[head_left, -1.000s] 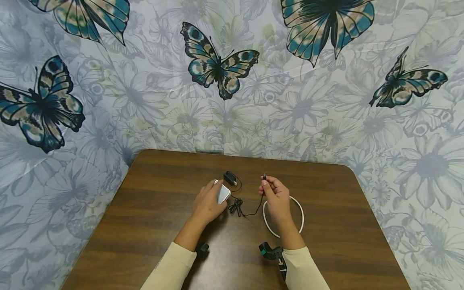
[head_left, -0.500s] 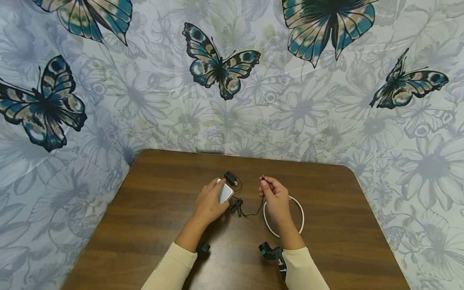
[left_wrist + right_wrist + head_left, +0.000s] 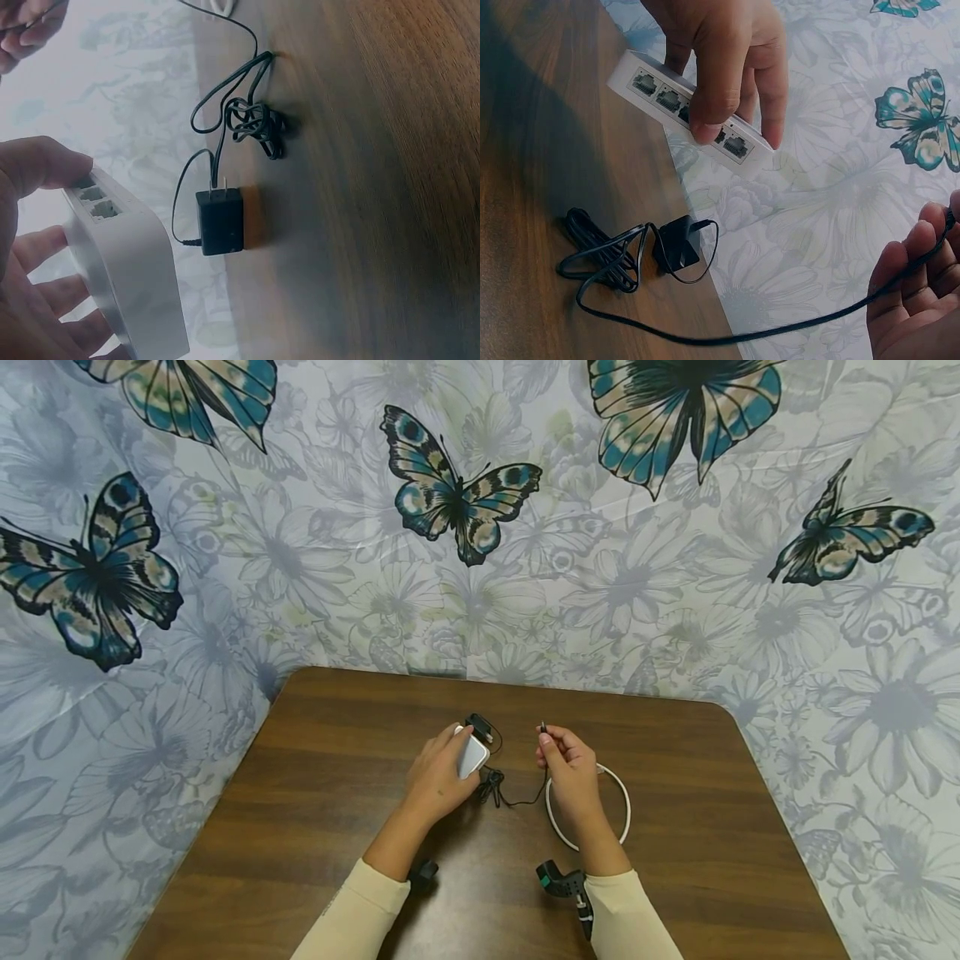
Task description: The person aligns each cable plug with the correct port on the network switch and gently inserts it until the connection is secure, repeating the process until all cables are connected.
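Note:
My left hand (image 3: 438, 781) grips a small white network switch (image 3: 473, 757) above the table. Its thumb lies over the row of ports, seen in the right wrist view on the switch (image 3: 649, 101). My right hand (image 3: 576, 781) pinches the end of a thin black power cord (image 3: 817, 321), the tip poking up past the fingers. That cord runs down to a tangled bundle (image 3: 255, 120) on the table, then on to a black power adapter (image 3: 220, 223) with two metal prongs. Switch and cord end are apart, a short gap between the hands.
A white cable (image 3: 627, 806) lies in a loop on the table beneath my right wrist. The brown wooden table (image 3: 337, 727) ends at a butterfly-patterned cloth (image 3: 480, 618) behind it. Black camera mounts (image 3: 558, 881) sit at both wrists.
My left hand has shifted a little to the right with the switch, which now comes close to the adapter in the head view. The right hand has barely moved, still pinching the cord.

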Tool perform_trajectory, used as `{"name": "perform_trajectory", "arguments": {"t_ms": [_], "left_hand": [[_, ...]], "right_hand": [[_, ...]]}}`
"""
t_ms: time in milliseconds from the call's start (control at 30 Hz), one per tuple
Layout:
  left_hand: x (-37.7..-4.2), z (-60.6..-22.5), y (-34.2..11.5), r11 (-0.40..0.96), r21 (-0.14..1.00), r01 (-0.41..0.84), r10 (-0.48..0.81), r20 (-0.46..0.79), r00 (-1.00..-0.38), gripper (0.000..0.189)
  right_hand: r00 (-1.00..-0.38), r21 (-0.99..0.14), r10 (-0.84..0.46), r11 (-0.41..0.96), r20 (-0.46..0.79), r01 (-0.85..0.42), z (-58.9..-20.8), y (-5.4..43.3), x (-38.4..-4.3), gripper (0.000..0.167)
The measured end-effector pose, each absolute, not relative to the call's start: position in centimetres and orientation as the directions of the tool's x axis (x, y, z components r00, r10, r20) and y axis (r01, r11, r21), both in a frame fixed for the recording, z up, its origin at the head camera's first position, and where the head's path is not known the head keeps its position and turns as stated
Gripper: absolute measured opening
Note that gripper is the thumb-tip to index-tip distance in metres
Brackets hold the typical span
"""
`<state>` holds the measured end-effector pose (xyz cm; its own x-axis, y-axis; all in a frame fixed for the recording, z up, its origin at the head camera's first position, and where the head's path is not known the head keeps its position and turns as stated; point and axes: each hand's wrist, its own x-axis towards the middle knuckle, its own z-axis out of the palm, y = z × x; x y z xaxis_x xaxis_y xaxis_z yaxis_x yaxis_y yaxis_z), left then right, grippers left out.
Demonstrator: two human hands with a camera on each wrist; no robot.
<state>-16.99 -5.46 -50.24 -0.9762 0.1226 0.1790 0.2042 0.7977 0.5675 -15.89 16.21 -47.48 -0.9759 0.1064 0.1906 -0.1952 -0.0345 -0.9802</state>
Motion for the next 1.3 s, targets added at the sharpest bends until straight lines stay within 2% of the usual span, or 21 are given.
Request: {"name": "perform_trajectory", "arguments": {"t_ms": [567,733,967,1300], "left_hand": [[-16.8,-49.8,-5.0,0.78,0.565,0.27,0.168,0.227,-0.959,0.074],[-16.7,-49.4,-4.7,0.768,0.574,0.285,0.173,0.243,-0.955,0.074],[-16.7,-48.9,-4.6,0.76,0.575,0.303,0.179,0.263,-0.948,0.074],[-16.5,-48.3,-4.5,0.749,0.56,0.353,0.194,0.324,-0.926,0.072]], "right_hand": [[-0.98,-0.985,0.123,0.089,0.155,-0.144,-47.5,16.3,-16.1,0.021],[-0.985,-0.986,0.109,0.114,0.134,-0.122,-45.9,16.0,-15.4,0.02],[-0.981,-0.97,0.073,0.18,0.178,-0.162,-44.5,15.7,-14.6,0.021],[-0.981,-0.973,0.093,0.172,0.172,-0.154,-47.7,15.8,-16.0,0.022]]}}
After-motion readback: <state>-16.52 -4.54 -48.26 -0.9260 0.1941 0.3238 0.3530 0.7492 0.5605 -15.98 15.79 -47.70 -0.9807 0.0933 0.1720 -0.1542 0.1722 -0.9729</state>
